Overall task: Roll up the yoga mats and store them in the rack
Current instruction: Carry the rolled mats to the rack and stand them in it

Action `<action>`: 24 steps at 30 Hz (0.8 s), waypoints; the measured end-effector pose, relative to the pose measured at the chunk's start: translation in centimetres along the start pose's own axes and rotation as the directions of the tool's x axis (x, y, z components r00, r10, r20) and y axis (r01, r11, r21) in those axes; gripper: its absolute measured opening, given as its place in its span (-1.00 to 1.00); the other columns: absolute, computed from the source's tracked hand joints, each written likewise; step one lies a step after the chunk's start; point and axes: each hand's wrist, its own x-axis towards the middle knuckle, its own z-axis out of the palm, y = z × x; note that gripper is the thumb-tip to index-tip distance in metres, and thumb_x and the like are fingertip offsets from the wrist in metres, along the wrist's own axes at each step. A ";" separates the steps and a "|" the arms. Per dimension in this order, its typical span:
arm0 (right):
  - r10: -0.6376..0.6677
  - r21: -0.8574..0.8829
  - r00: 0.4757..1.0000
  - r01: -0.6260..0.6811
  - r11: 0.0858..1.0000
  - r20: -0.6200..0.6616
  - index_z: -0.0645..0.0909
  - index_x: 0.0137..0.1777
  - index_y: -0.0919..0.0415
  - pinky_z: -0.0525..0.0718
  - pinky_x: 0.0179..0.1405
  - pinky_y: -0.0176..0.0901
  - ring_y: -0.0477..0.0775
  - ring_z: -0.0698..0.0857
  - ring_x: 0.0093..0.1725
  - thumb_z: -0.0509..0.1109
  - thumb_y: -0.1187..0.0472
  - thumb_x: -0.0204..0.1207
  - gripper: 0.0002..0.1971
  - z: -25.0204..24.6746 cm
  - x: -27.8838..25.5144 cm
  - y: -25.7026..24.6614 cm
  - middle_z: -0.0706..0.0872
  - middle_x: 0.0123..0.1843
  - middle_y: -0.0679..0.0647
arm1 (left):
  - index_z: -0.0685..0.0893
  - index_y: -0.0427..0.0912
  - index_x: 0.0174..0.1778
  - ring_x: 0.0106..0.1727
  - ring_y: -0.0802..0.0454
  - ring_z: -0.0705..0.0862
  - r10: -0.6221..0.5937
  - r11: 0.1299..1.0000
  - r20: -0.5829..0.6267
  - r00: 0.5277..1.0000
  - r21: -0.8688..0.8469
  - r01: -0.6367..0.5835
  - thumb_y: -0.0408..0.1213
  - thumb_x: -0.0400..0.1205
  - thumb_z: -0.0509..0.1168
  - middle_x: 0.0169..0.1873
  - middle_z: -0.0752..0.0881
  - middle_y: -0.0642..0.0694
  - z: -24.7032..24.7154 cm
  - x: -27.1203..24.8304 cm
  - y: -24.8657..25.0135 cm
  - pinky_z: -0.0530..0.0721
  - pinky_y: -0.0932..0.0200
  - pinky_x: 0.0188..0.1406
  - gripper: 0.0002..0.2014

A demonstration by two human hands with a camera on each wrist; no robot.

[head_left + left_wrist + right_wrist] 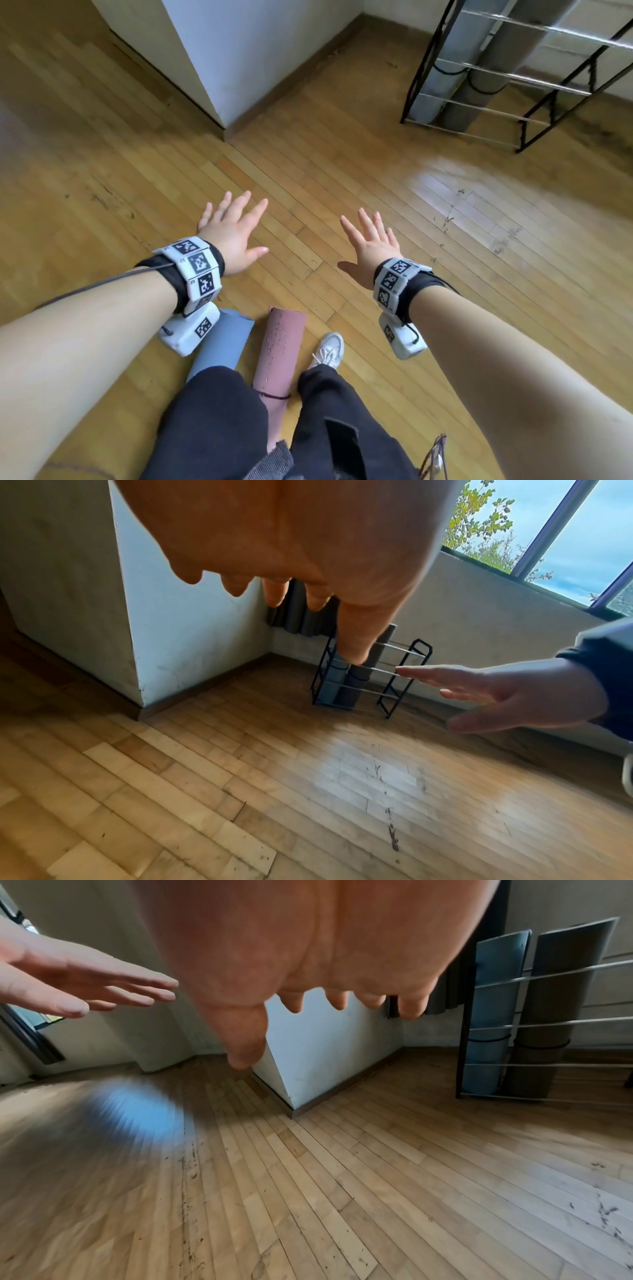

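Note:
A rolled pink mat point(279, 356), tied with a dark cord, lies on the wooden floor between my legs. To its left lies a rolled blue mat point(224, 342), partly under my left wrist camera. The black wire rack point(513, 68) stands at the far right by the wall with a light blue roll point(489, 1031) and a grey roll point(544, 1031) upright inside it. My left hand point(233, 229) and right hand point(371, 240) hover palm-down above the bare floor with fingers spread, holding nothing.
A white pillar corner point(219, 68) with a brown baseboard juts out ahead at the left. The rack's right bays point(400, 674) hold nothing. A window point(548, 528) runs above the low wall. My white shoe point(329, 349) is beside the pink mat.

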 end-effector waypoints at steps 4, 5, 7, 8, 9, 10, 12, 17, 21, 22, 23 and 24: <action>0.022 0.017 0.999 -0.023 1.000 0.042 -0.36 0.66 -0.17 -0.22 0.65 0.17 0.17 -0.40 0.66 0.24 -0.14 0.62 -0.13 1.2 1.4 -1.2 -0.45 0.68 0.02 | -0.26 0.18 0.65 0.67 -0.08 -0.29 0.025 0.997 0.076 0.997 0.069 -0.030 0.14 0.67 0.14 0.67 -0.28 0.00 0.5 1.8 -2.0 -0.27 -0.11 0.63 -0.21; 0.025 0.023 0.998 -0.026 0.999 0.056 -0.36 0.66 -0.17 -0.22 0.65 0.18 0.18 -0.40 0.65 0.24 -0.14 0.62 -0.13 1.7 1.9 -1.7 -0.45 0.68 0.03 | -0.27 0.18 0.65 0.67 -0.09 -0.29 0.026 0.995 0.093 0.995 0.090 -0.035 0.14 0.67 0.14 0.67 -0.29 0.00 0.9 2.4 -2.7 -0.27 -0.11 0.63 -0.20; 0.031 0.036 0.996 -0.034 0.999 0.088 -0.37 0.65 -0.16 -0.21 0.65 0.20 0.19 -0.40 0.65 0.25 -0.13 0.62 -0.13 3.2 2.9 -2.6 -0.44 0.68 0.03 | -0.27 0.18 0.65 0.67 -0.09 -0.29 0.025 0.991 0.135 0.991 0.128 -0.043 0.15 0.67 0.13 0.67 -0.29 0.00 2.0 3.7 -4.3 -0.26 -0.12 0.63 -0.20; 0.037 0.042 0.994 -0.042 0.998 0.106 -0.37 0.65 -0.16 -0.21 0.65 0.21 0.19 -0.40 0.65 0.25 -0.13 0.62 -0.13 4.2 3.5 -3.1 -0.44 0.68 0.03 | -0.27 0.17 0.65 0.67 -0.10 -0.29 0.026 0.988 0.158 0.987 0.143 -0.049 0.15 0.67 0.13 0.67 -0.29 0.00 2.7 4.5 -5.2 -0.26 -0.12 0.63 -0.20; 0.045 0.046 0.991 -0.051 0.998 0.125 -0.37 0.65 -0.17 -0.21 0.65 0.21 0.19 -0.41 0.65 0.24 -0.13 0.63 -0.13 5.4 4.2 -3.6 -0.44 0.68 0.03 | -0.27 0.17 0.65 0.67 -0.10 -0.28 0.031 0.986 0.182 0.983 0.156 -0.060 0.16 0.67 0.13 0.67 -0.29 0.00 3.6 5.4 -6.2 -0.25 -0.12 0.63 -0.20; 0.058 0.049 0.987 -0.066 0.997 0.150 -0.38 0.65 -0.17 -0.22 0.65 0.21 0.19 -0.41 0.65 0.24 -0.14 0.63 -0.13 6.8 5.0 -4.1 -0.44 0.68 0.03 | -0.27 0.17 0.65 0.67 -0.10 -0.28 0.040 0.983 0.207 0.978 0.168 -0.076 0.16 0.66 0.13 0.67 -0.28 0.00 4.7 6.5 -7.2 -0.25 -0.13 0.63 -0.20; 0.097 0.041 0.973 -0.108 0.993 0.209 -0.39 0.65 -0.16 -0.24 0.65 0.22 0.19 -0.42 0.65 0.22 -0.16 0.63 -0.13 10.1 6.6 -5.2 -0.44 0.68 0.03 | -0.26 0.17 0.66 0.68 -0.09 -0.27 0.066 0.974 0.255 0.965 0.194 -0.118 0.17 0.66 0.13 0.67 -0.27 0.01 7.4 8.8 -9.1 -0.24 -0.12 0.63 -0.20; 0.211 0.075 0.906 -0.255 0.964 0.367 -0.39 0.65 -0.14 -0.23 0.64 0.22 0.19 -0.42 0.65 0.23 -0.18 0.61 -0.11 21.0 11.5 -8.8 -0.43 0.68 0.04 | -0.18 0.14 0.68 0.68 -0.10 -0.23 0.151 0.940 0.360 0.921 0.235 -0.246 0.19 0.65 0.14 0.68 -0.20 0.00 17.0 14.2 -13.9 -0.22 -0.12 0.63 -0.21; 0.268 0.174 0.866 -0.368 0.913 0.423 -0.36 0.67 -0.11 -0.21 0.65 0.18 0.18 -0.39 0.66 0.24 -0.16 0.62 -0.12 29.2 15.9 -11.0 -0.40 0.69 0.03 | 0.11 0.08 0.66 0.69 -0.11 -0.20 0.177 0.931 0.472 0.864 0.204 -0.303 0.17 0.64 0.17 0.69 -0.16 -0.03 26.9 17.5 -16.2 -0.22 -0.13 0.63 -0.31; 0.267 0.182 0.856 -0.377 0.908 0.442 -0.37 0.66 -0.11 -0.21 0.65 0.18 0.18 -0.39 0.66 0.24 -0.15 0.62 -0.12 31.0 17.1 -11.3 -0.41 0.69 0.03 | 0.14 0.08 0.65 0.69 -0.11 -0.20 0.161 0.932 0.518 0.840 0.200 -0.302 0.17 0.64 0.17 0.69 -0.16 -0.03 29.5 18.0 -16.7 -0.23 -0.14 0.63 -0.33; 0.267 0.184 0.849 -0.384 0.905 0.456 -0.38 0.66 -0.11 -0.21 0.65 0.18 0.18 -0.39 0.66 0.24 -0.14 0.62 -0.11 32.7 18.3 -11.2 -0.41 0.69 0.03 | 0.15 0.09 0.65 0.69 -0.11 -0.20 0.141 0.933 0.553 0.821 0.202 -0.297 0.18 0.64 0.17 0.69 -0.16 -0.03 32.1 18.7 -17.2 -0.23 -0.15 0.63 -0.33; 0.271 0.181 0.844 -0.389 0.903 0.463 -0.37 0.66 -0.11 -0.21 0.65 0.19 0.18 -0.39 0.66 0.25 -0.12 0.62 -0.11 34.3 19.5 -11.0 -0.40 0.69 0.03 | 0.14 0.08 0.65 0.69 -0.12 -0.20 0.127 0.932 0.577 0.807 0.209 -0.296 0.19 0.64 0.16 0.69 -0.15 -0.03 34.5 19.5 -17.5 -0.23 -0.16 0.63 -0.32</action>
